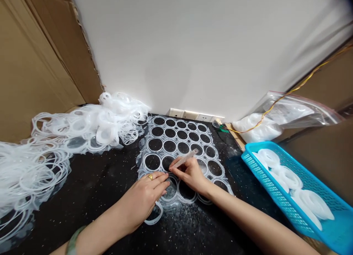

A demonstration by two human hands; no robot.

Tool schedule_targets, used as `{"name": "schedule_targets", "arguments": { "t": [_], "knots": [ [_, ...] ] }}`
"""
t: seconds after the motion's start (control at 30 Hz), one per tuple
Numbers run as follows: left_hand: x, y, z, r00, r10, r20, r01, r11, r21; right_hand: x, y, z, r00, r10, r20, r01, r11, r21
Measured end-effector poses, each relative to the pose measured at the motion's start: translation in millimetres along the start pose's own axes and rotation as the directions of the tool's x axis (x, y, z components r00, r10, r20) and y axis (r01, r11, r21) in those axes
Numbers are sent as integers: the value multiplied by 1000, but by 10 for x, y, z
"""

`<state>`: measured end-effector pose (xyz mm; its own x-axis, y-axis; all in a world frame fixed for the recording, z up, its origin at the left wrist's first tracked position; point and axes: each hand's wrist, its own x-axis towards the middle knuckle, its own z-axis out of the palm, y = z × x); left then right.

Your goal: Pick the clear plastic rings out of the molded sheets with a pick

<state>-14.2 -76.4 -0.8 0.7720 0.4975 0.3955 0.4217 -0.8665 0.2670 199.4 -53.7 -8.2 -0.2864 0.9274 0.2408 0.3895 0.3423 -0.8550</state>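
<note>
On the dark speckled table lies a translucent sheet [169, 140] of joined rings in rows, with black showing through the round holes. My right hand [190, 174] grips a slim, pale translucent stick-like tool [185, 158] like a pen, its lower end down at the sheet. What that end looks like is hidden by the fingers. My left hand [149, 192], with a gold ring on one finger, lies flat over the sheet's near left corner, fingers stretched out. Partly under this hand is a single translucent ring [154, 219], sticking out towards me. White powder or dust dots the sheet's near edge.
Heaped translucent ring scraps [79, 128] cover the left side. At the right stands a blue basket [278, 207] holding several white ring-shaped pieces. Behind it are a clear bag [292, 108] and a yellow wire [298, 86]. Sockets [190, 115] line the white wall; cardboard [41, 45] stands left.
</note>
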Motion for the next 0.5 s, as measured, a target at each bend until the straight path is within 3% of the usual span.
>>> {"name": "schedule_targets", "arguments": {
  "t": [0.13,0.33,0.5],
  "knots": [
    [7,11,-16,1000,-24,17,24,1000,-6,-28,-14,5,992,-128,10,128,990,-58],
    [-17,-2,-31,998,-45,53,49,997,-61,-22,33,26,999,-21,-40,21,1000,15],
    [-22,-32,-5,997,-51,58,54,997,-63,-13,57,40,999,-25,-41,26,1000,15]
  ]
}}
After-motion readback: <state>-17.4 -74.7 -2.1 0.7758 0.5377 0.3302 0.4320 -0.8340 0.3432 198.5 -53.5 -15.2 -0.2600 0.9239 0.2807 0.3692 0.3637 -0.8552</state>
